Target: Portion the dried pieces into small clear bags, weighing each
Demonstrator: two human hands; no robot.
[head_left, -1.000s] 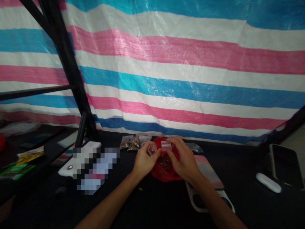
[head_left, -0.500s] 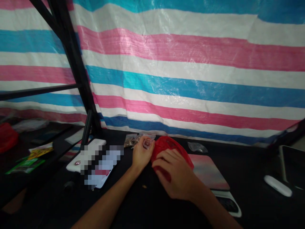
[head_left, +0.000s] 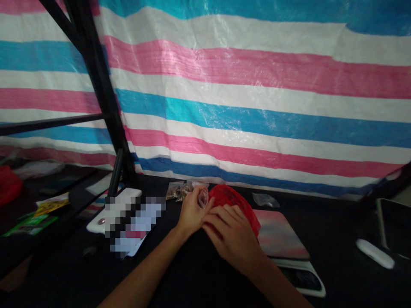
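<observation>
My left hand (head_left: 192,212) is closed around a small clear plastic bag (head_left: 203,198), whose mouth is held open and faces up. My right hand (head_left: 229,233) is beside it, fingers drawn together and fingertips close to the left thumb. Whatever those fingertips pinch, if anything, is hidden. Just behind the right hand lies a red plastic bag (head_left: 229,194), opened out, with dark contents that I cannot make out. Beyond my left hand are clear bags (head_left: 180,191) filled with small brown pieces.
A white digital scale (head_left: 316,284) with a pinkish plate (head_left: 281,235) stands to the right. Behind it lies an empty-looking clear bag (head_left: 266,199). A white oblong object (head_left: 375,253) lies farther right. At left are a white device (head_left: 128,196), a green packet (head_left: 30,224) and a black frame (head_left: 96,81).
My right hand has moved left from the red bag, and its fingers have closed up near my left hand. A small brown bit on the table no longer shows.
</observation>
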